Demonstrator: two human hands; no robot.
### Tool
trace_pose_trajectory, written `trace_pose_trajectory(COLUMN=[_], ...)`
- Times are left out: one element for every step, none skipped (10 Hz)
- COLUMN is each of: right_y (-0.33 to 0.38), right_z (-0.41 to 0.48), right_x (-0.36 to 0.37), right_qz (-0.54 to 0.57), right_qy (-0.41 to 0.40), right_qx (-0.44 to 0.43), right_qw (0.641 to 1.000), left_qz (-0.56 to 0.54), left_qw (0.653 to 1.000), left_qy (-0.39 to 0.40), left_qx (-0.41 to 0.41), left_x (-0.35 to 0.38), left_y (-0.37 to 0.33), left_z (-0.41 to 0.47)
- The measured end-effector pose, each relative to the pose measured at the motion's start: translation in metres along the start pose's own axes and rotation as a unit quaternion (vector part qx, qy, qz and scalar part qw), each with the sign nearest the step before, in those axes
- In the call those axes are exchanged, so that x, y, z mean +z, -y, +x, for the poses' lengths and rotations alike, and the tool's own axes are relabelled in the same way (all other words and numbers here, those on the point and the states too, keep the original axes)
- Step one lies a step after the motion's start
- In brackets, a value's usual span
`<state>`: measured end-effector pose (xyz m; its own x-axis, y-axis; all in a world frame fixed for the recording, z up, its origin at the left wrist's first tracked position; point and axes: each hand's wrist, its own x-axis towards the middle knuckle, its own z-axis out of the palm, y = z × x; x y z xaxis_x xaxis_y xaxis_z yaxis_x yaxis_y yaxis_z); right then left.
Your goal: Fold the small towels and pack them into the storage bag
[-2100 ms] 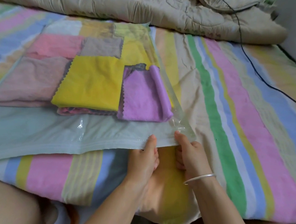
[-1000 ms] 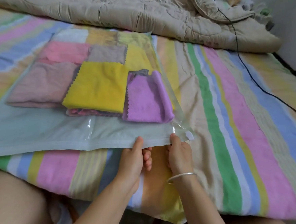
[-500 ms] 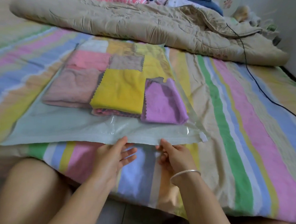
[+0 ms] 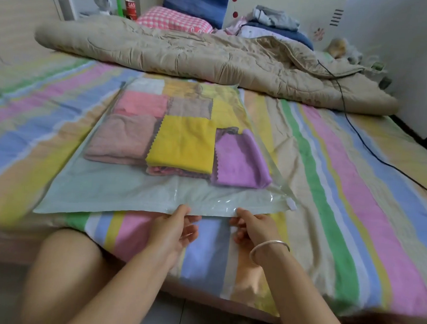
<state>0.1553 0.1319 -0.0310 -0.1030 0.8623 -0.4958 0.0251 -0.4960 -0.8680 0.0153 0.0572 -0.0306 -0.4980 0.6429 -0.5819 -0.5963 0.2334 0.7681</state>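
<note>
Left hand (image 4: 175,228) now further left than earlier, apart from right hand (image 4: 253,228). Both pinch near edge of storage bag (image 4: 109,187), thumbs on top. Bag flat at bed's (image 4: 358,172) near edge, folded towels (image 4: 183,142) inside. Edge runs left-right; longer stretch lies left, nearer left hand.

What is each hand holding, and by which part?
The left hand and right hand both pinch the storage bag at its near edge, the left near the middle, the right beside it.

Glossy clear plastic storage bag (image 4: 119,193), soft matt, seemingly fleecy cloth towels (image 4: 183,144), crumpled cotton-like bedsheet (image 4: 333,170).
</note>
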Motion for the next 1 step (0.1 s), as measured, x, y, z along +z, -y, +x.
trace_pose_trajectory(right_y=[0.0105], right_z=[-0.0135], right_x=[-0.0123], right_qz=[-0.203], right_qy=[0.096], right_qx=[0.016], right_qw=[0.974], left_qz=[0.137], left_qw=[0.988], left_qy=[0.071], left_qx=[-0.031], left_x=[-0.0118], left_y=[-0.0026], left_z=[-0.0166])
